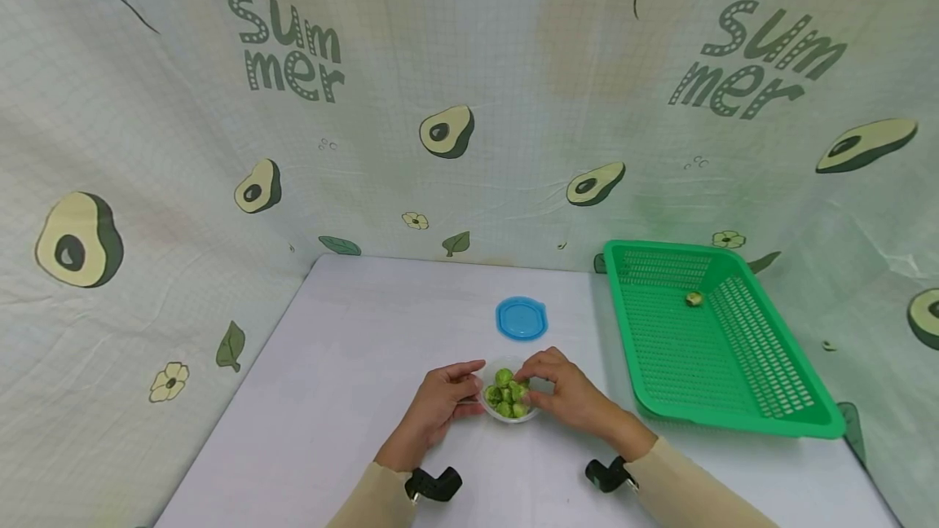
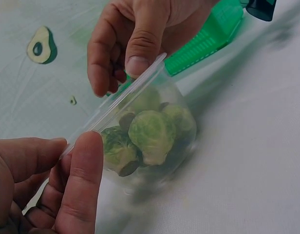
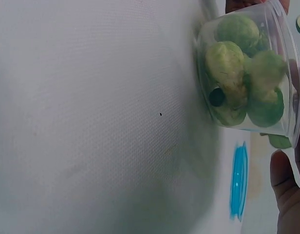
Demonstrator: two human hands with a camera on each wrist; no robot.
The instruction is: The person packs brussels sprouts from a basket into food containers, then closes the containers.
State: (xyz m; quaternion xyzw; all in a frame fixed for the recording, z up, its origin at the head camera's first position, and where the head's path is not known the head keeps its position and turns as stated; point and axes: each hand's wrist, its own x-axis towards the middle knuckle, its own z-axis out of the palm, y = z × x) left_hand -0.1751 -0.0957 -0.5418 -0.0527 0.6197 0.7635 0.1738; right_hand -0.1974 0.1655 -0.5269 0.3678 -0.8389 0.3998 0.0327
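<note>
A clear plastic container holds several green Brussels sprouts on the white table. My left hand pinches its rim between thumb and fingers at the left side, as the left wrist view shows. From the right, my right hand reaches over the opening with bent fingers. Its thumb is right at the rim. In the head view its fingertips overlap the sprouts on the right side; I cannot tell whether they grip one. A flat blue lid lies behind the container.
A green plastic basket stands at the right of the table, with one small sprout toward its far end. A pale curtain printed with avocados hangs behind and at both sides.
</note>
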